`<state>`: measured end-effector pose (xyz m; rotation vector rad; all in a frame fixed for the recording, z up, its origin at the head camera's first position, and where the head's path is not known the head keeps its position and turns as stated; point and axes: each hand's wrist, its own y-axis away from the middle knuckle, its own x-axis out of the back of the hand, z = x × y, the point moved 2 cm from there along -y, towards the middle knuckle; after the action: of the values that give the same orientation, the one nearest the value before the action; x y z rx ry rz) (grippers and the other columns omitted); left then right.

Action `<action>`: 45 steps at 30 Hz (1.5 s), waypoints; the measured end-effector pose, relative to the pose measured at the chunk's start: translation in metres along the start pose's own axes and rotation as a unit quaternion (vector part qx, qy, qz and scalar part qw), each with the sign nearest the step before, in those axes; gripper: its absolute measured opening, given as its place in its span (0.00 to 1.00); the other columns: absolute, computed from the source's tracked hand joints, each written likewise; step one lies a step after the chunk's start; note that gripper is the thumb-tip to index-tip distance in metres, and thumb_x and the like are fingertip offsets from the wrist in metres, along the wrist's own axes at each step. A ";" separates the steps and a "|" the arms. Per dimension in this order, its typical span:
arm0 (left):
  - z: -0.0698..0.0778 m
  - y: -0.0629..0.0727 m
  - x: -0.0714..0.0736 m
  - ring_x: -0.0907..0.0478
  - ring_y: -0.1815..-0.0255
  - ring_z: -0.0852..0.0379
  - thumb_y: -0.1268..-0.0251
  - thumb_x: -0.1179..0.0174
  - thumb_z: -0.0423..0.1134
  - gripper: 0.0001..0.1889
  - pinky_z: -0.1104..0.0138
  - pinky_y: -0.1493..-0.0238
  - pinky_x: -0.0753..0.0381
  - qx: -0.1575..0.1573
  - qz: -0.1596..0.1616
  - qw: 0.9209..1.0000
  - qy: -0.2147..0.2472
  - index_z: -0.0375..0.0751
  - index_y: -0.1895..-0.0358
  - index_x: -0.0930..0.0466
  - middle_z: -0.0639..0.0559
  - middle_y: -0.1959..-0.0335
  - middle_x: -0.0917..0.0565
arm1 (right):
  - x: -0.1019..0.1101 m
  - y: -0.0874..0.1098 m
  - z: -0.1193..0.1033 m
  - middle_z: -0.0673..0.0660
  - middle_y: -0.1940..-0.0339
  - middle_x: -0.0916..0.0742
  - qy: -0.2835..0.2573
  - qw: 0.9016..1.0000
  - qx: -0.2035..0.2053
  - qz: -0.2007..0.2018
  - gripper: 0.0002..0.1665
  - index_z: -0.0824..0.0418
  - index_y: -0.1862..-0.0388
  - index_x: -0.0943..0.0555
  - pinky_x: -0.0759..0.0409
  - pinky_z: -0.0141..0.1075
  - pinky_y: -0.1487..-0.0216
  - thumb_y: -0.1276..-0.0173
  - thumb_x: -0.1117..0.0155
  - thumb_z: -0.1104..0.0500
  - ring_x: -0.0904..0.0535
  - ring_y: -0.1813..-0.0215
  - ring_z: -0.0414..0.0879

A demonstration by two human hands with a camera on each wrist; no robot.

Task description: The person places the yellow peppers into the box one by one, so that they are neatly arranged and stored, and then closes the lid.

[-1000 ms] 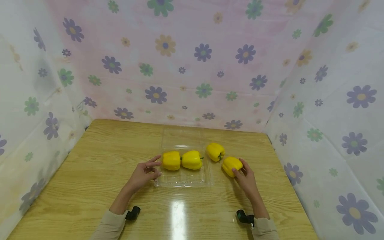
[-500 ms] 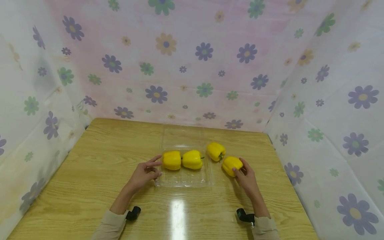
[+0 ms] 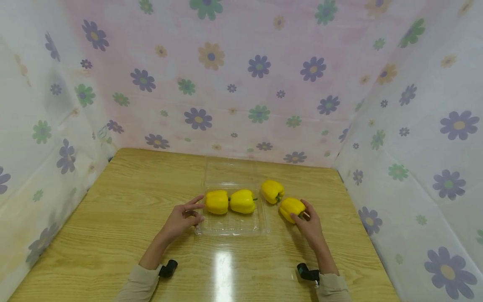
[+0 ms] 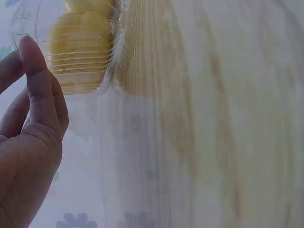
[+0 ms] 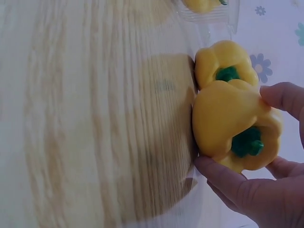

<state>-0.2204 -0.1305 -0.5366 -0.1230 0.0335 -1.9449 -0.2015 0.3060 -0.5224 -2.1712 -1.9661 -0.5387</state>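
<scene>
My left hand [image 3: 180,220] is at the left side of a clear plastic clamshell container [image 3: 243,228], its thumb and fingers pinching the rim. Inside, two yellow bell peppers lie in a row along the back: a left pepper [image 3: 216,202] and a right pepper [image 3: 242,201] with its green stem pointing right. To the right of the container, my right hand [image 3: 310,224] grips another yellow bell pepper [image 5: 228,118] between thumb and fingers, low at the tabletop. Its green stem faces the wrist camera. Just behind it lies one more yellow pepper [image 3: 272,191] on the table.
The container's clear lid [image 3: 230,172] lies open toward the back of the wooden table [image 3: 151,176]. Flower-printed cloth [image 3: 234,84] hangs behind and on both sides. A black wrist camera [image 3: 168,268] sits by the left sleeve, another black camera [image 3: 307,272] by the right.
My right thumb has shifted slightly on the pepper, which has turned a little so its stem shows near the thumb. The left hand and container stay in place.
</scene>
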 end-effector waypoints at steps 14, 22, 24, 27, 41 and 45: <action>0.002 -0.001 -0.002 0.21 0.62 0.55 0.34 0.33 0.28 0.23 0.71 0.67 0.16 -0.002 -0.003 1.000 0.003 0.24 0.37 0.22 0.39 0.21 0.38 | -0.004 0.002 0.001 0.71 0.22 0.39 0.006 1.000 0.006 0.016 0.47 0.60 0.16 0.50 0.30 0.59 0.29 0.24 0.36 0.54 0.41 0.23 0.69; 0.001 -0.001 -0.001 0.21 0.63 0.55 0.34 0.33 0.27 0.22 0.71 0.67 0.16 -0.005 0.002 1.000 -0.002 0.24 0.38 0.22 0.39 0.21 0.37 | -0.007 0.002 0.000 0.71 0.22 0.40 0.005 1.000 -0.004 0.019 0.48 0.59 0.15 0.51 0.28 0.57 0.30 0.23 0.37 0.53 0.39 0.24 0.69; 0.001 -0.001 -0.001 0.21 0.62 0.54 0.34 0.33 0.27 0.23 0.71 0.66 0.16 -0.007 0.002 1.000 -0.003 0.24 0.38 0.22 0.39 0.21 0.37 | -0.007 0.002 -0.001 0.71 0.22 0.39 0.009 1.000 -0.007 0.021 0.48 0.59 0.15 0.51 0.26 0.56 0.31 0.23 0.37 0.52 0.39 0.24 0.69; 0.000 0.000 -0.001 0.21 0.63 0.54 0.35 0.33 0.27 0.23 0.71 0.67 0.16 -0.010 0.002 1.000 -0.003 0.24 0.38 0.22 0.38 0.21 0.37 | -0.007 0.002 -0.002 0.70 0.23 0.38 0.014 1.000 -0.008 0.025 0.47 0.60 0.16 0.50 0.25 0.55 0.33 0.24 0.37 0.52 0.37 0.25 0.68; 0.001 0.001 0.000 0.21 0.63 0.55 0.34 0.34 0.27 0.23 0.70 0.68 0.15 -0.009 0.001 1.000 -0.001 0.23 0.36 0.23 0.38 0.21 0.38 | -0.008 0.002 -0.006 0.72 0.22 0.40 0.028 0.999 -0.027 0.031 0.49 0.58 0.15 0.54 0.24 0.57 0.34 0.23 0.38 0.51 0.38 0.25 0.70; 0.001 0.001 0.000 0.21 0.63 0.55 0.34 0.34 0.27 0.23 0.70 0.68 0.16 -0.007 0.000 1.000 0.000 0.24 0.37 0.23 0.38 0.21 0.39 | -0.008 0.003 -0.006 0.74 0.22 0.42 0.028 0.999 -0.026 0.034 0.50 0.58 0.15 0.56 0.25 0.59 0.34 0.23 0.39 0.51 0.39 0.25 0.71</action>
<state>-0.2194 -0.1306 -0.5359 -0.1322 0.0473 -1.9447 -0.1996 0.2961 -0.5193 -2.2190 -1.8619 -0.6397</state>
